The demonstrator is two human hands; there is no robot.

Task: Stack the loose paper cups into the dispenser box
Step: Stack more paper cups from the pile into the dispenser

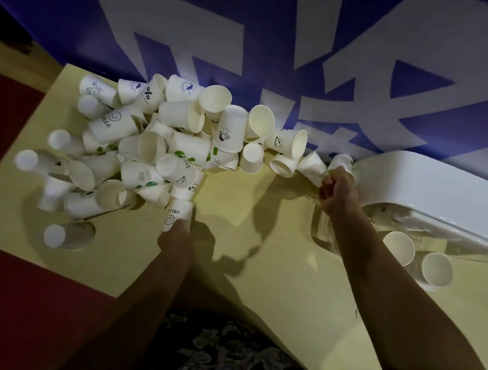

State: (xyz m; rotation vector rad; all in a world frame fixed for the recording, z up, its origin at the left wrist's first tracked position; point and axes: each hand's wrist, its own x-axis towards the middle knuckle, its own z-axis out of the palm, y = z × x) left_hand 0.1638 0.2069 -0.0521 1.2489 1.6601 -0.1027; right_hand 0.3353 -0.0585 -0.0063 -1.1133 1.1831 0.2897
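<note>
A big heap of loose white paper cups [165,140] covers the left and back of the pale yellow table [263,229]. My left hand [175,238] grips a cup printed HELLO [176,213] at the heap's front edge. Further right, near the wall, my right hand [338,190] is closed around a cup with green marks [342,162]. The white dispenser box [425,190] lies at the right with its lid raised, and several cups [399,248] show in its clear lower part.
A blue banner with large white shapes [274,43] hangs right behind the table. One cup [68,235] lies alone at the front left. Red floor [16,299] borders the table's left edge. Dark patterned clothing [227,349] sits at the bottom.
</note>
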